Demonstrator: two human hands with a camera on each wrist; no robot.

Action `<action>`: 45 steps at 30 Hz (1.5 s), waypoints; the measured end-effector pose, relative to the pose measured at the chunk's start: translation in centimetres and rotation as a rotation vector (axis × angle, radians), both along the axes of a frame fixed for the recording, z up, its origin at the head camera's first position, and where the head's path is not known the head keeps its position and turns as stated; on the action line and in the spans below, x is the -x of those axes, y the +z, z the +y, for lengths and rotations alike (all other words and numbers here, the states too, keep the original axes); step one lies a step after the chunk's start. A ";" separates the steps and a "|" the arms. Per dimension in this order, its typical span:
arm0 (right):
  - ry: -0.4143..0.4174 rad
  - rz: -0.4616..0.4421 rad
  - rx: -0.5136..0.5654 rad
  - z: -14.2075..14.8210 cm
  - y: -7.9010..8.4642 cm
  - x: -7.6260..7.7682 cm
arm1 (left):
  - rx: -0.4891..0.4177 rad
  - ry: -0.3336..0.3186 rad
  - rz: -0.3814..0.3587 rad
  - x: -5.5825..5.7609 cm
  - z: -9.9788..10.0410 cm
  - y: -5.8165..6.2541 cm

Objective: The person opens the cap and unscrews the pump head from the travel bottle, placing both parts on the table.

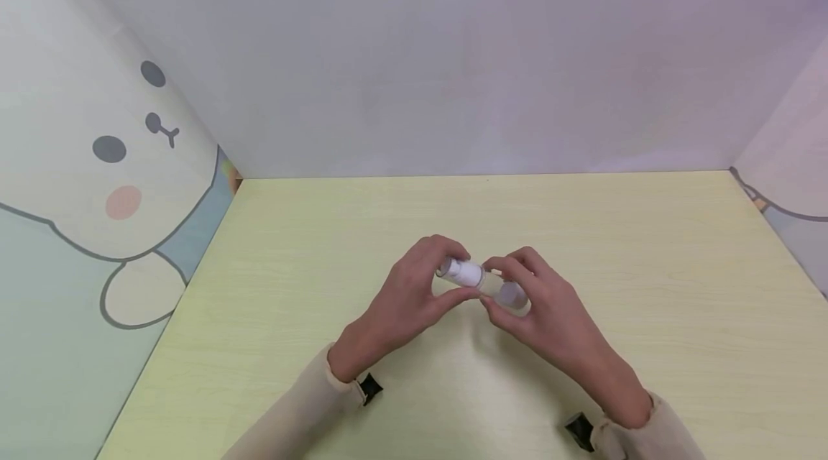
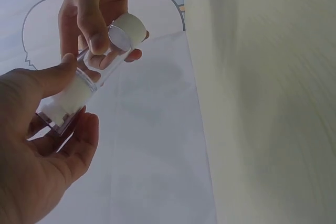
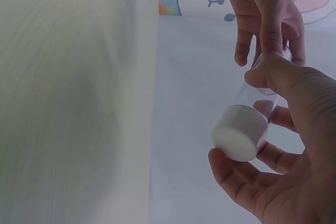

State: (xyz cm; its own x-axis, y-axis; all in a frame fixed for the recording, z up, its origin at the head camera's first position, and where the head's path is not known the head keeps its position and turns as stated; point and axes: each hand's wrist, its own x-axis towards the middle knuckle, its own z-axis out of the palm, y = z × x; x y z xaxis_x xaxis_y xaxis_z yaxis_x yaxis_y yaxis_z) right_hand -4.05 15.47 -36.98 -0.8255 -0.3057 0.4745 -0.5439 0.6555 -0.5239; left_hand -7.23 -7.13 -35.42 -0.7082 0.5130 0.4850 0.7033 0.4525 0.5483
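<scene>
1. Evidently, the clear-and-white, plastic-looking cylinder (image 1: pixel 491 284) lies between both hands, its long axis running from one to the other.
2. Left hand (image 1: pixel 414 290), half-curled, grips one end; right hand (image 1: pixel 555 309), likewise, the other.

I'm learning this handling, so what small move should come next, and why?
Perhaps a gentle twist by the left hand while the right hand steadies the bottle: the left grips its clear-edged white end, the right holds it toward the plain white end.

Left grip (image 1: pixel 412 289) just beside right grip (image 1: pixel 551 307), both curled
</scene>
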 end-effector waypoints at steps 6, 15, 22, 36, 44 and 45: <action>0.002 -0.010 -0.005 0.0 0.1 -0.1 | 0.098 -0.045 0.170 0.2 -0.3 0.2; 0.005 0.025 -0.027 -0.1 0.1 -0.1 | 0.152 -0.075 0.370 0.3 -0.5 0.2; -0.001 0.075 -0.081 -0.3 0.1 -0.1 | 0.127 -0.048 0.413 0.2 -0.6 0.4; 0.025 0.020 -0.031 -0.4 0.6 -0.5 | 0.016 -0.036 0.246 0.0 -0.8 0.9; 0.014 0.004 0.092 -0.6 0.3 -0.3 | -0.382 -0.073 -0.365 -0.4 -0.3 1.4; 0.015 0.009 0.107 -0.6 0.2 -0.3 | -0.424 -0.072 -0.434 -0.5 -0.3 1.5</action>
